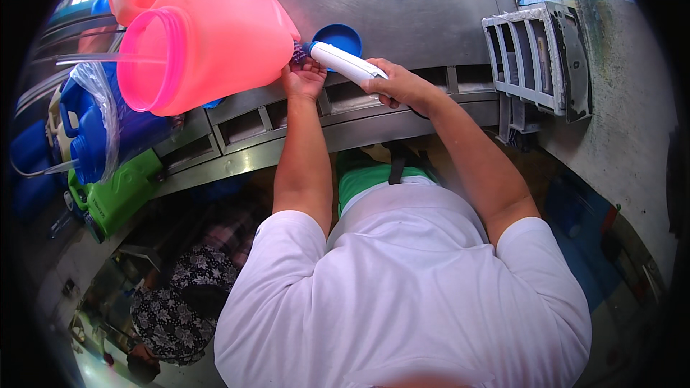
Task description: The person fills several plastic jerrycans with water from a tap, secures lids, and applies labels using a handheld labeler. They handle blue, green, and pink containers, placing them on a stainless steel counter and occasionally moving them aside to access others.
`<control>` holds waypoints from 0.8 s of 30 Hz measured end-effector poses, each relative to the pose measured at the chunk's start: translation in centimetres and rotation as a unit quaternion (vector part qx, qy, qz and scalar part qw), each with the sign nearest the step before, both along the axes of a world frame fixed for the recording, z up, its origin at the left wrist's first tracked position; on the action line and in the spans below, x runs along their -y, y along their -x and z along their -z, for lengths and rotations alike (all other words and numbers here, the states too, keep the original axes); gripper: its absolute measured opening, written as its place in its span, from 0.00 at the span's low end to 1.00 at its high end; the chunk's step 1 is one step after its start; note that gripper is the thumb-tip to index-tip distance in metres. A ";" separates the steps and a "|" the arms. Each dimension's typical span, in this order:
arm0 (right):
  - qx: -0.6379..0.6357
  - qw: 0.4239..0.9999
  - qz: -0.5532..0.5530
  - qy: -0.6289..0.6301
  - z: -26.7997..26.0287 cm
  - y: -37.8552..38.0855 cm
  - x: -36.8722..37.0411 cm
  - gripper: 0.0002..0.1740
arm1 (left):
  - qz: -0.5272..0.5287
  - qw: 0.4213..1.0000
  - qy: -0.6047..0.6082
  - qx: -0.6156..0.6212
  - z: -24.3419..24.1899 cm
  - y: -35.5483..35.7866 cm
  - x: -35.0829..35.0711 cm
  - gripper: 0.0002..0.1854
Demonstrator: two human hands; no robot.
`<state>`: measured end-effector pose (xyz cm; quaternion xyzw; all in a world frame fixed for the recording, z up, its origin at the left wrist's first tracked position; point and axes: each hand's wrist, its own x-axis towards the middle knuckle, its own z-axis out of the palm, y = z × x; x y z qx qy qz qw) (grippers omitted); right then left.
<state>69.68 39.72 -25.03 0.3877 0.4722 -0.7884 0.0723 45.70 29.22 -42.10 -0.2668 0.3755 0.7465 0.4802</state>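
Observation:
A large pink plastic jerrycan (232, 27) lies at the upper left, its wide ribbed mouth turned left. By its bottom corner is my left hand (305, 78), palm up with fingers apart, under a small dark purple cap or bristly piece (299, 53); whether the fingers touch that piece is unclear. My right hand (396, 85) grips a white cylindrical handheld device (345, 63) with a blue end, which points at the purple piece. Behind the device, a round blue plastic dish (345, 37) rests on the metal counter (415, 5).
Blue (91, 134) and green (116, 191) jerrycans stand at the left beside the metal frame. A slotted white rack (531, 59) is fixed at the right by the wall. Another person in a patterned top (178, 307) is at the lower left.

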 end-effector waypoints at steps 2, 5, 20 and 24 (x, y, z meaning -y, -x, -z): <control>0.007 1.000 0.010 -0.018 0.3 0.0 0.3 0.40 | 0.009 1.000 0.006 0.000 0.0 0.1 -0.1 0.25; 0.014 0.999 0.042 -0.006 0.7 0.1 0.8 0.41 | 0.019 0.999 0.027 0.009 0.2 0.3 -0.4 0.27; -0.021 0.998 0.067 0.009 3.2 -0.2 2.0 0.41 | 0.078 0.993 0.087 -0.027 0.1 0.8 0.0 0.28; -0.017 0.997 0.079 0.022 3.4 -0.7 2.1 0.41 | 0.089 0.992 0.086 -0.023 0.5 1.2 0.4 0.28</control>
